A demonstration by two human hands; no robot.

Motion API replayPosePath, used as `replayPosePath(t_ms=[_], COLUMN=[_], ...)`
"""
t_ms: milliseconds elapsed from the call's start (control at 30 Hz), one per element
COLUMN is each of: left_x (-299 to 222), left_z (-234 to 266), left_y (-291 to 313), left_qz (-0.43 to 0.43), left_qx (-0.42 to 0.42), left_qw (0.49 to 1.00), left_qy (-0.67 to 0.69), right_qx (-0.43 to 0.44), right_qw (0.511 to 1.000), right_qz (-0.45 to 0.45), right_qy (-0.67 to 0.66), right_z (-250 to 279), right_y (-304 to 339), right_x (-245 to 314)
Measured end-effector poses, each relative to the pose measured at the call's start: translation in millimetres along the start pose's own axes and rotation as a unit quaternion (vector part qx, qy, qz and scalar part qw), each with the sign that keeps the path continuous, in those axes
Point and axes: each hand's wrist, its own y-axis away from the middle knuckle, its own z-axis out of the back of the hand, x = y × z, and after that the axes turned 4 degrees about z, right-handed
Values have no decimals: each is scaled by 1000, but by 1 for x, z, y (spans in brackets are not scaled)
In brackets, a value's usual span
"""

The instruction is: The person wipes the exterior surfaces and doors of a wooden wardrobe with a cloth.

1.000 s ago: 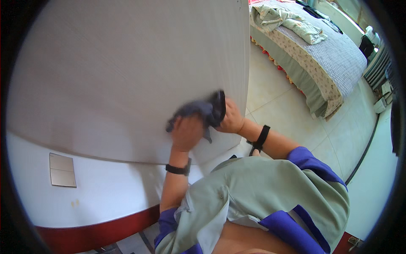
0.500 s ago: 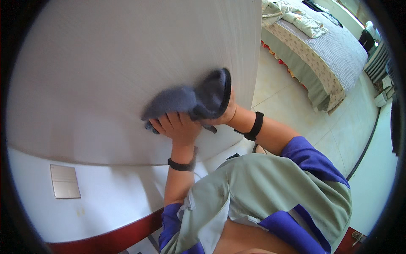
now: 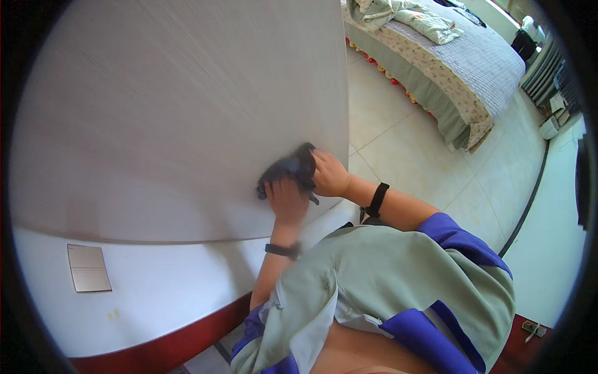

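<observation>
Grey cloth (image 3: 291, 167) partly behind left hand (image 3: 288, 199)

The dark cloth (image 3: 288, 168) has bunched smaller; the left hand (image 3: 288, 201) has shifted nearer the pale panel's right edge (image 3: 346, 93).

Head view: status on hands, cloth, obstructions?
Left hand and right hand both on dark cloth. Cloth bunched, apparently against pale panel. Switch plate lower left, apart from both hands; no obstruction seen.

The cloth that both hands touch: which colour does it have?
The cloth is dark blue-grey; it shows best in the head view.
</observation>
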Motion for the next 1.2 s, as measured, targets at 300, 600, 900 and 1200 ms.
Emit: replayPosePath(t_ms=[300, 600, 900, 1200], left_x=[-39, -43, -46, -38], left_z=[98, 20, 96, 29], left_y=[-157, -90, -184, -121], left_qz=[-5, -14, -57, -71], left_qx=[-203, -68, -191, -205], left_qw=[979, 997, 977, 975], left_qy=[12, 19, -71, -49], right_qx=[-214, -163, -257, -192], right_qw=[975, 984, 966, 980], right_qz=[-59, -68, 14, 19], right_qy=[5, -35, 11, -49], right_z=[125, 73, 133, 71], right_y=[-98, -50, -111, -63], right_x=[13, 0, -9, -25])
